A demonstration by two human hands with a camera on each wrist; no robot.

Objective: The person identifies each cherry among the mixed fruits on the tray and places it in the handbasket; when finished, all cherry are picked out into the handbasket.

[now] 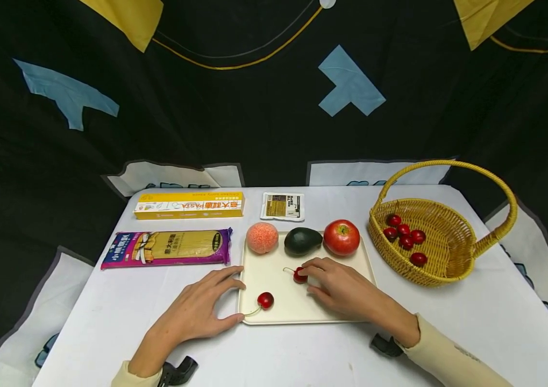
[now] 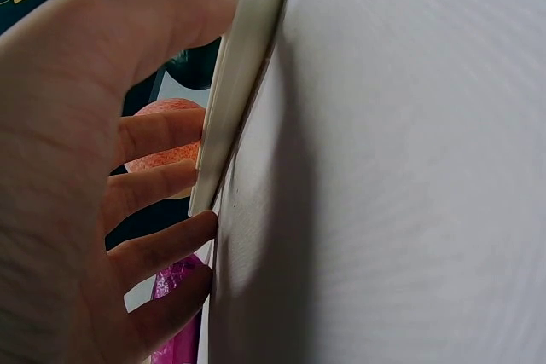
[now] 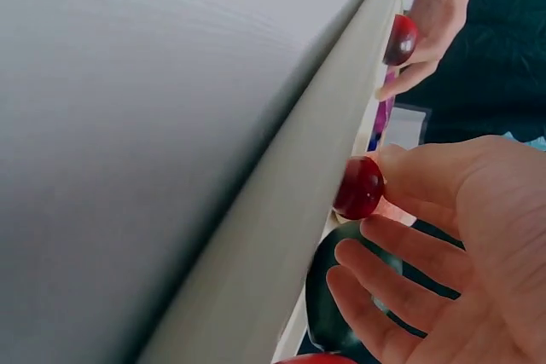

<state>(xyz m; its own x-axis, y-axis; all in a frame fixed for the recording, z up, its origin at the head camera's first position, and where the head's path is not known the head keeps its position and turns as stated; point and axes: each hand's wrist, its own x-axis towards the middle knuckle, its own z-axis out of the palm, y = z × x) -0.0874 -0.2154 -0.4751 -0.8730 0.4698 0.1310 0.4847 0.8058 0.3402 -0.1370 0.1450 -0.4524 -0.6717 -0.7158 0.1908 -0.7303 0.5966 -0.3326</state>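
My left hand (image 1: 201,306) lies at the left edge of a cream tray (image 1: 274,316), thumb and fingertips against its rim with the fingers spread. Close to that thumb, a cherry (image 1: 265,300) with a green stem rests on the tray. Over the tray's middle, my right hand (image 1: 341,285) reaches a second stemmed cherry (image 1: 299,276). Its fingertips partly cover this cherry, while the thumb appears slightly apart from it. The right wrist view shows the same cherry (image 3: 359,187) beside the thumb and index fingertip. Behind it on the tray sit a pinkish-orange round fruit (image 1: 262,238), an avocado (image 1: 303,241) and a red apple (image 1: 341,237).
At the right stands a yellow wicker basket (image 1: 453,252) with a tall handle and several cherries (image 1: 404,230) inside. Left of the tray are a purple pasta packet (image 1: 167,248) and a yellow pasta box (image 1: 189,206). A small white sachet (image 1: 282,207) lies behind the tray.
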